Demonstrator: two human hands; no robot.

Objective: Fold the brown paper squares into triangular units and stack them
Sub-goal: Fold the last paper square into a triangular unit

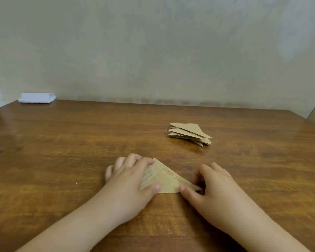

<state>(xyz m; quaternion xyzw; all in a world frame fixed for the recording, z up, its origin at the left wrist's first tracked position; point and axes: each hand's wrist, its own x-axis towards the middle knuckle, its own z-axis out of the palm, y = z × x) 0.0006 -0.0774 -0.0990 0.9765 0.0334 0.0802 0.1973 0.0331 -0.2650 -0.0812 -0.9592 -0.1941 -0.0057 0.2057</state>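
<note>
A brown printed paper (pixel 168 180) lies folded into a triangle on the wooden table (pixel 62 142), near the front middle. My left hand (pixel 129 180) rests on its left part, fingers spread flat and thumb pressing the lower edge. At the paper's right corner my right hand (pixel 211 188) presses with its thumb, and its fingers curl over the tip, which is partly hidden. A stack of folded brown triangles (pixel 190 134) sits farther back to the right, apart from both hands.
A folded white cloth or paper (pixel 37 98) lies at the table's back left corner against the wall. The wall runs along the table's far edge. Bare wood shows on the left half and between the hands and the stack.
</note>
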